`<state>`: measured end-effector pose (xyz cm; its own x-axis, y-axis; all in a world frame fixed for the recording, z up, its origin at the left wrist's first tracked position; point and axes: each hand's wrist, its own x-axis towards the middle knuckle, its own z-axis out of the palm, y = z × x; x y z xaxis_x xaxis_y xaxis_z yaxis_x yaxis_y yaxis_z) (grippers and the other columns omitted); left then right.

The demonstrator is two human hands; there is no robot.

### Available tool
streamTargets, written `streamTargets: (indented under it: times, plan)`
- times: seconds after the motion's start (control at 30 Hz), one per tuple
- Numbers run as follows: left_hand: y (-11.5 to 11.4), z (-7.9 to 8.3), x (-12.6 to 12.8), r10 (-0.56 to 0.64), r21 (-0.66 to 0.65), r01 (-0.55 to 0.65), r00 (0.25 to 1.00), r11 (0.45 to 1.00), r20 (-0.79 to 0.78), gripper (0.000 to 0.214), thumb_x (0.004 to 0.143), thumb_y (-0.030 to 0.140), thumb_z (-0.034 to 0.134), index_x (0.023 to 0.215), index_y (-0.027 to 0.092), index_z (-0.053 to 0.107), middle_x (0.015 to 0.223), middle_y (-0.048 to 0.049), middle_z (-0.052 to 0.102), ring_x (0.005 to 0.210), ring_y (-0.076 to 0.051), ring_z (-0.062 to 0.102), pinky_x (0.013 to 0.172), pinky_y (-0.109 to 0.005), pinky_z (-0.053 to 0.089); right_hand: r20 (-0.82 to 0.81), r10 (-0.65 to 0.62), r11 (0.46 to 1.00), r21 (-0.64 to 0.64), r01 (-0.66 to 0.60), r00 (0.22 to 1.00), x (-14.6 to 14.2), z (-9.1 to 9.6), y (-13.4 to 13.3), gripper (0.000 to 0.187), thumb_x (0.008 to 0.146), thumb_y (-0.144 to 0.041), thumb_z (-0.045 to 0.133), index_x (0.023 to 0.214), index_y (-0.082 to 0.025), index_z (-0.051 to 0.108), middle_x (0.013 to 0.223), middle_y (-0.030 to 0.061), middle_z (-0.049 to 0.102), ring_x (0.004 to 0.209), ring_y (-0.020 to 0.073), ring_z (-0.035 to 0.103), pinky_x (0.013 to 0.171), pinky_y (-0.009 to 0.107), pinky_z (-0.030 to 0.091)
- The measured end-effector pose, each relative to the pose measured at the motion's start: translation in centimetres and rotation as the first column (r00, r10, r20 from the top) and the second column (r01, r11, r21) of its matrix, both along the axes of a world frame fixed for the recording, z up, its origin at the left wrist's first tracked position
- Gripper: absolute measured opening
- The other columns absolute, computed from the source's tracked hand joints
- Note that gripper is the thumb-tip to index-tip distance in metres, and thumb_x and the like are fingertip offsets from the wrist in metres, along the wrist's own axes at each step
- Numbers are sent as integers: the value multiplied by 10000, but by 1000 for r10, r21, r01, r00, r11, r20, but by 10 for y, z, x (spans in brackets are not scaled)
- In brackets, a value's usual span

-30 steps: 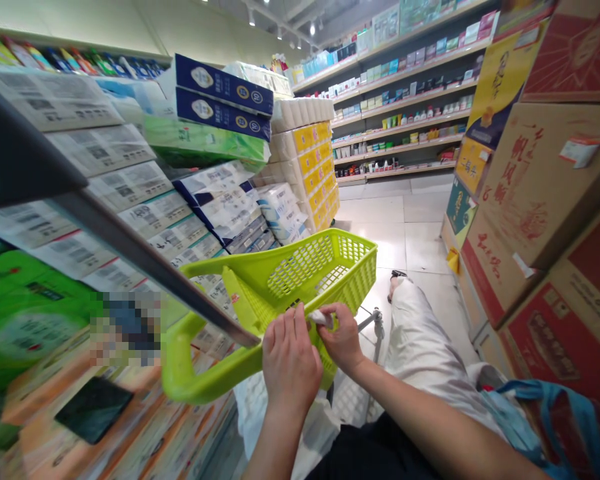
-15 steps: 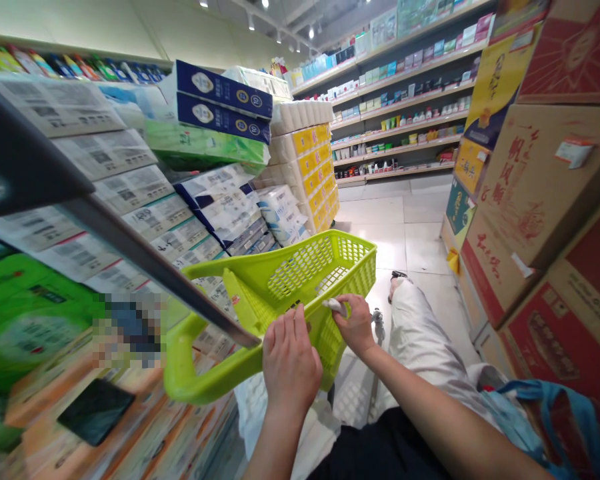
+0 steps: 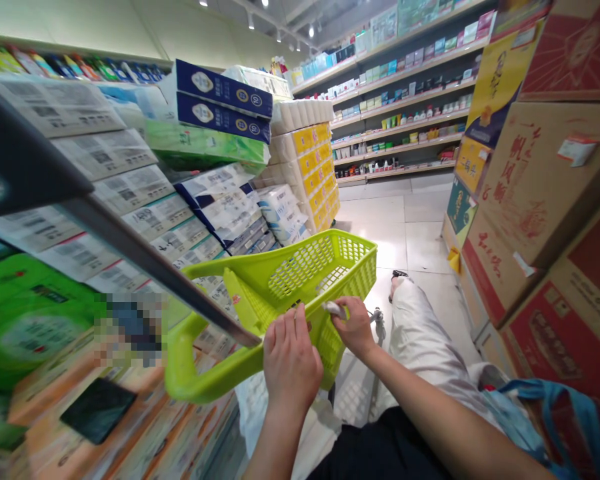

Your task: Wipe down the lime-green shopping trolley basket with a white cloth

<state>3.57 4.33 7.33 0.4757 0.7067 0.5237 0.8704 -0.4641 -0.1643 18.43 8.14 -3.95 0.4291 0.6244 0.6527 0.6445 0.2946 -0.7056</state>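
Observation:
A yellow-green plastic shopping cart (image 3: 280, 270) stands before me, its perforated basket pointing away. My left hand (image 3: 294, 357) grips the near side rim, fingers curled over the top edge beside the lower end of a grey bar (image 3: 170, 270). Farther along the same rim, my right hand (image 3: 353, 328) is closed on a small wad of white cloth or tissue (image 3: 334, 309). The wad lies against the side of the cart; most of it is hidden inside the fingers. No goods show inside the basket.
Stacked tissue packs (image 3: 215, 200) rise along the left. A dark phone-like slab (image 3: 99, 410) lies on orange cartons (image 3: 145, 427). Piled cardboard boxes (image 3: 545, 180) line the right side. Stocked shelves (image 3: 405, 107) stand beyond the tiled floor (image 3: 380, 223). A blue-strapped bag (image 3: 555, 393) is at lower right.
My right hand and the white wad have shifted very slightly down along the cart's side. My left hand keeps its grip, and the cart stays in place.

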Motion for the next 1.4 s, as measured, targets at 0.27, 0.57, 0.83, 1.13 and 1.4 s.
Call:
streamTargets:
  times: [0.27, 0.57, 0.83, 1.13, 1.4]
  plan:
    - [-1, 2, 0, 2, -13, -2, 1000, 1000, 5, 645, 694, 92, 490, 1337, 82, 450, 1226, -150, 591, 1164, -289, 506, 1050, -437, 308, 109, 195, 981, -30, -193, 975, -20, -7, -11, 260, 635, -78, 554, 849, -226, 555, 824, 18, 607, 798, 209, 535, 731, 325, 418]
    - [-1, 1, 0, 7, -4, -7, 1000, 1000, -14, 625, 704, 91, 489, 1329, 79, 464, 1227, -143, 591, 1157, -285, 510, 1054, -428, 303, 84, 38, 994, 98, -46, 996, 7, 31, -6, 250, 755, -93, 530, 955, -227, 601, 971, 44, 635, 975, 227, 546, 900, 398, 404]
    - [-2, 2, 0, 1, 7, -1, 1000, 1000, -21, 627, 699, 90, 492, 1325, 77, 468, 1216, -141, 599, 1142, -283, 517, 1042, -429, 314, 248, -2, 998, 57, -13, 969, 16, 50, 11, 388, 768, -21, 464, 1017, -245, 661, 1129, 61, 597, 1170, 237, 456, 1030, 421, 346]
    - [-2, 1, 0, 9, 9, -8, 1000, 1000, -13, 615, 703, 85, 483, 1318, 79, 475, 1218, -145, 593, 1159, -281, 508, 1050, -428, 308, 250, 394, 917, -46, -396, 885, -7, 70, 6, 335, 808, -171, 533, 1135, -205, 596, 1115, 82, 591, 1082, 227, 507, 1014, 429, 400]
    - [-1, -2, -1, -5, 15, 6, 1000, 1000, -14, 630, 698, 93, 490, 1328, 71, 465, 1233, -152, 588, 1172, -288, 499, 1050, -439, 309, 247, 274, 958, 15, -287, 929, -9, 63, 10, 290, 925, -223, 447, 1196, -184, 542, 1094, 107, 601, 1056, 228, 525, 953, 414, 450]
